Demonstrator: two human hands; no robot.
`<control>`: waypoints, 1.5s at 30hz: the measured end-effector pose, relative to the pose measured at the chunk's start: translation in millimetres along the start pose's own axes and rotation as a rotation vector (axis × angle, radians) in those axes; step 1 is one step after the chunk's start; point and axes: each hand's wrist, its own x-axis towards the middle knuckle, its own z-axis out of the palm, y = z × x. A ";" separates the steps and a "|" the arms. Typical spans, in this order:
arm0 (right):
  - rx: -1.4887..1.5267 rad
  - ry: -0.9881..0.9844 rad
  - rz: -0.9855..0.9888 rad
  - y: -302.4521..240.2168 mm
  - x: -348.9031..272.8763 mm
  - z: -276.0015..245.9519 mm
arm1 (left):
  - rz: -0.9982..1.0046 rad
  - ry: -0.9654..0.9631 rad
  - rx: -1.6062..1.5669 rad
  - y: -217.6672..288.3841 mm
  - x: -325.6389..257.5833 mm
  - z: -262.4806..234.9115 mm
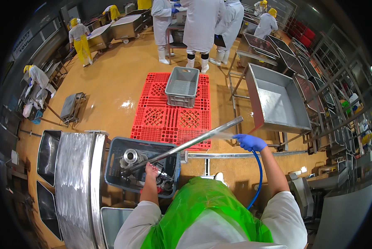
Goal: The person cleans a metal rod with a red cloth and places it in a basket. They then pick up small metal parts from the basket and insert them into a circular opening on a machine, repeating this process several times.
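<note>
My bare left hand [151, 169] is closed around a long, shiny metal tube [194, 141] near its lower end. The tube slants up to the right, over a dark grey crate [111, 170]. In that crate lie several metal machine parts, among them a round ring-shaped fitting [131, 156]. My right hand [251, 142], in a blue glove, grips the end of a blue hose [260, 178]. Water sprays leftward from it onto the upper part of the tube. The hose nozzle itself is hidden in my fingers.
A red plastic pallet [153, 120] lies ahead, bearing a light grey crate [182, 89]. To the right stands a steel trough [277, 97] on legs; to the left, a steel table [74, 182]. Several people in white coats [202, 25] stand beyond the pallet. A drain channel [227, 155] crosses the wet floor.
</note>
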 end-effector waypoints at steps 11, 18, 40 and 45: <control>-0.220 0.037 0.052 7.7 -0.4 79.1 | -0.095 -0.238 0.265 -77.5 0.3 81.0; -0.232 0.124 -0.026 67.7 -60.9 104.2 | -0.229 -0.325 0.431 -185.6 -54.3 178.5; 1.394 1.682 0.456 490.8 -544.7 552.4 | -0.922 -0.916 1.967 -638.8 -314.5 16.3; 1.445 2.279 0.643 467.5 -608.8 666.8 | -1.070 -1.140 2.206 -718.6 -395.2 -69.8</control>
